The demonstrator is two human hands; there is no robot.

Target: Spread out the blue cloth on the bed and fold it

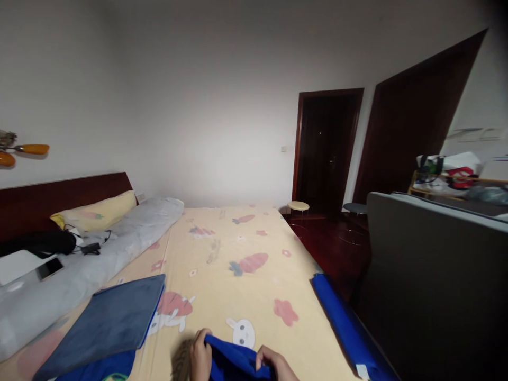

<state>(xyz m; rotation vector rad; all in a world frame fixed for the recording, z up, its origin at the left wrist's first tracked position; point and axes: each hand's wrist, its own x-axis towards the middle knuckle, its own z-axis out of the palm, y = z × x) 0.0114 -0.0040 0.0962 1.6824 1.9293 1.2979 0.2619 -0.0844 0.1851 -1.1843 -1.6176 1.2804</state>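
At the bottom middle, my left hand point(201, 357) is closed on the left corner of a blue cloth point(234, 360). My right hand point(274, 362) pinches the same cloth on its right side, fingers curled over the edge. The cloth sags a little between both hands, above the bed; its lower part is cut off by the frame, so its exact kind does not show. To the left lies a flat grey-blue folded piece point(111, 312) with a blue edge, on top of more blue fabric point(99, 368).
A yellow carrot-and-rabbit sheet point(222, 296) covers the bed. A long blue bundle point(341, 323) with a white tag lies along its right edge. At left are a grey quilt point(103, 264), a phone point(51, 269) and a pillow point(99, 212). A dark chair back point(428, 286) stands right.
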